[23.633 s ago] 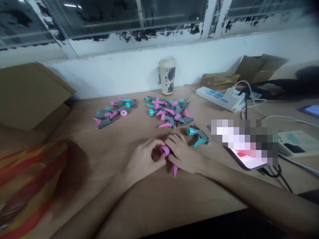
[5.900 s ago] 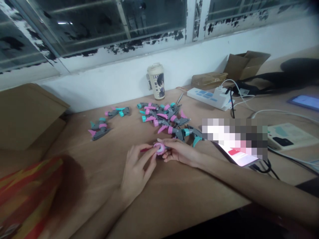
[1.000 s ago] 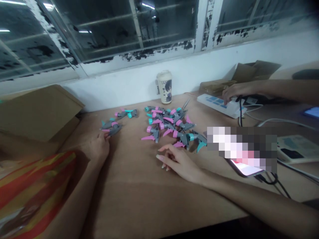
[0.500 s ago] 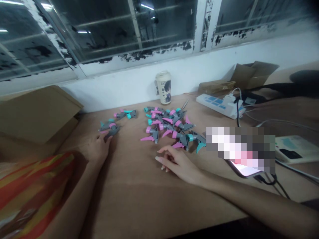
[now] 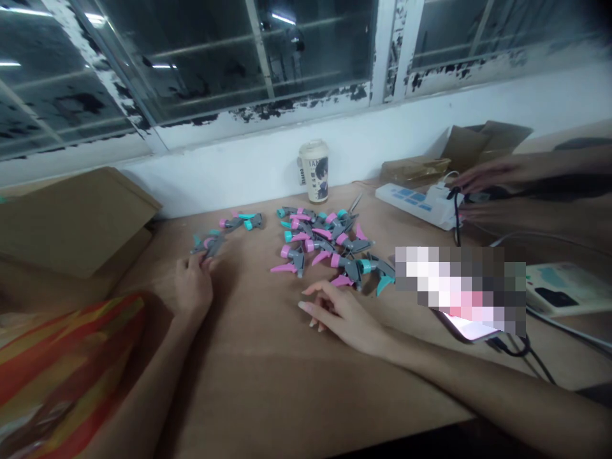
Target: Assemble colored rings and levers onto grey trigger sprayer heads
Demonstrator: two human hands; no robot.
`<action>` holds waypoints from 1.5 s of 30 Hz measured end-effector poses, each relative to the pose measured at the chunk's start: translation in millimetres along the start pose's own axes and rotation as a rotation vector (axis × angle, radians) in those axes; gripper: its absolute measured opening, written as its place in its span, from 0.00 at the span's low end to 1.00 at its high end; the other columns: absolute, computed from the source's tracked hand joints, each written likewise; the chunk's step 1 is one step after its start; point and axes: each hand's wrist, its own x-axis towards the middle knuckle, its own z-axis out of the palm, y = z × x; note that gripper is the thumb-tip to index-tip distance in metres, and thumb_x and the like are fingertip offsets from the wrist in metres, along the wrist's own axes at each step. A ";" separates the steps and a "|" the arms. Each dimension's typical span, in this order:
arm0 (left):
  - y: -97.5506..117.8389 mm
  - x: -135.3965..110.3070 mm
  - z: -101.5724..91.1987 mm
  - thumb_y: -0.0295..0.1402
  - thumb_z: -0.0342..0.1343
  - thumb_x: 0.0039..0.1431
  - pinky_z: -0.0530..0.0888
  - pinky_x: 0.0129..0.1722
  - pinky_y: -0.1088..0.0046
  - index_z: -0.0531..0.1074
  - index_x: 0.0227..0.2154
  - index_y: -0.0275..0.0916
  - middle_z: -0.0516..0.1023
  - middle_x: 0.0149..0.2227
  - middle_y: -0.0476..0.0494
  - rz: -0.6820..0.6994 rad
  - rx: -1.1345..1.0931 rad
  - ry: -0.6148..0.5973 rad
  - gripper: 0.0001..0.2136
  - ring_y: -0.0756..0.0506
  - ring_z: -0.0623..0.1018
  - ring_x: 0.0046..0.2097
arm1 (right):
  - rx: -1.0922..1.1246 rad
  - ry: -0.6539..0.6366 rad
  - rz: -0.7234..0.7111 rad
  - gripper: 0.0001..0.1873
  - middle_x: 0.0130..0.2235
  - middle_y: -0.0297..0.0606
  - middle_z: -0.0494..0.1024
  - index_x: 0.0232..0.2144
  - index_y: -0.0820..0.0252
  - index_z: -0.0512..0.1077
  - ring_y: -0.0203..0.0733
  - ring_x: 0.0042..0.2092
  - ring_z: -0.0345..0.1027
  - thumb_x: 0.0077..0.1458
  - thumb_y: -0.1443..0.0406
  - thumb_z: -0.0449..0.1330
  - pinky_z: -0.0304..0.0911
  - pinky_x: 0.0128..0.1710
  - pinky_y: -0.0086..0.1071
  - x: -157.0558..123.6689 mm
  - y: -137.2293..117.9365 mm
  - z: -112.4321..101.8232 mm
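Grey trigger sprayer heads with pink and teal parts lie in a main pile (image 5: 325, 245) at the table's middle. A smaller group (image 5: 241, 221) lies to its left. My left hand (image 5: 194, 287) reaches forward on the left, its fingertips closed on one grey sprayer head (image 5: 208, 244) at the table surface. My right hand (image 5: 337, 312) rests on the wooden table (image 5: 287, 382) just in front of the main pile, fingers spread and holding nothing. Its fingertips are a short way from the nearest pink trigger.
A printed paper cup (image 5: 314, 171) stands at the wall. A cardboard box (image 5: 71, 217) sits left and a red-orange bag (image 5: 57, 363) lower left. Right: a lit phone (image 5: 471, 326), cables, a booklet (image 5: 564, 290), a power strip (image 5: 421, 201) and another person's blurred hand (image 5: 482, 175).
My left hand has crept forward and closed its fingertips on a sprayer head on the left. Another person's hand has come back to the power strip. My right hand has stayed put.
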 end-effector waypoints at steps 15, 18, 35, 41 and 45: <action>91.2 -57.1 -19.4 0.31 0.48 0.62 0.73 0.40 0.70 0.71 0.45 0.39 0.70 0.38 0.44 0.357 -0.401 -0.004 0.12 0.46 0.73 0.40 | -0.015 0.011 0.001 0.13 0.25 0.29 0.69 0.42 0.58 0.64 0.33 0.24 0.67 0.57 0.58 0.54 0.62 0.27 0.28 0.9 1.7 0.0; 93.5 -60.5 -21.6 0.30 0.49 0.61 0.73 0.40 0.71 0.72 0.45 0.40 0.69 0.37 0.45 0.385 -0.427 0.031 0.11 0.47 0.73 0.39 | -0.032 0.005 0.000 0.12 0.25 0.29 0.70 0.41 0.58 0.64 0.33 0.25 0.68 0.57 0.58 0.54 0.62 0.27 0.28 0.8 1.3 -0.2; 124.2 -98.1 -37.3 0.25 0.54 0.58 0.74 0.38 0.74 0.71 0.41 0.40 0.71 0.36 0.47 0.557 -0.661 0.037 0.09 0.50 0.74 0.37 | 0.568 0.055 0.122 0.19 0.35 0.37 0.74 0.36 0.60 0.65 0.36 0.32 0.71 0.51 0.52 0.59 0.70 0.29 0.32 9.3 -2.6 -6.7; 129.2 -104.6 -34.3 0.28 0.56 0.57 0.75 0.36 0.74 0.70 0.40 0.39 0.72 0.34 0.47 0.609 -0.705 -0.013 0.08 0.50 0.75 0.35 | 0.699 0.158 0.117 0.15 0.36 0.36 0.74 0.37 0.59 0.70 0.40 0.38 0.70 0.49 0.56 0.62 0.70 0.36 0.36 10.5 -1.5 -6.8; 127.8 -105.4 -35.4 0.28 0.55 0.58 0.75 0.36 0.73 0.69 0.40 0.38 0.74 0.34 0.46 0.686 -0.720 -0.067 0.07 0.49 0.76 0.36 | 0.776 0.139 0.156 0.10 0.34 0.34 0.74 0.35 0.58 0.71 0.38 0.37 0.69 0.49 0.62 0.60 0.68 0.38 0.36 13.0 -1.8 -8.7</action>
